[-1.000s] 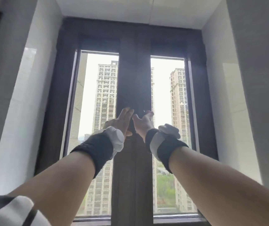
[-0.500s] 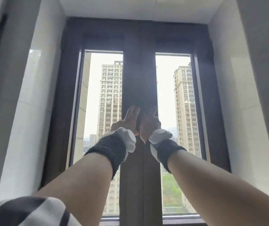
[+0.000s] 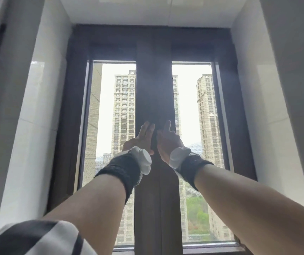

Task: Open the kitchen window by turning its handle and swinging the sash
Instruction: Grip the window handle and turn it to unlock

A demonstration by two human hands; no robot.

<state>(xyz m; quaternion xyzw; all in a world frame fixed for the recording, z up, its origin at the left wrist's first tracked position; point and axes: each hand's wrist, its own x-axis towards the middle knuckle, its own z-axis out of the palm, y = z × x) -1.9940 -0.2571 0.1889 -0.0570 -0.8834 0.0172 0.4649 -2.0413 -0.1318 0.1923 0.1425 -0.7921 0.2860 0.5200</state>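
Note:
The kitchen window has a dark brown frame with a wide central post (image 3: 154,85) between a left pane (image 3: 108,111) and a right pane (image 3: 189,107). Both sashes look shut. My left hand (image 3: 141,139) lies against the post with its fingers stretched upward and close together. My right hand (image 3: 168,143) is just beside it, palm toward the post, index finger raised. Both wrists carry black bands with white pieces. The handle does not show clearly; only a dark strip between my hands is visible.
White tiled walls (image 3: 37,126) close in the window recess on the left and right (image 3: 257,116). A white ceiling (image 3: 147,10) sits above the frame. A striped sleeve (image 3: 37,238) fills the lower left corner. Tall buildings stand outside.
Both hands have slid a little higher on the central post. My right hand's fingers have uncurled and now point up. The view has shifted closer to the window.

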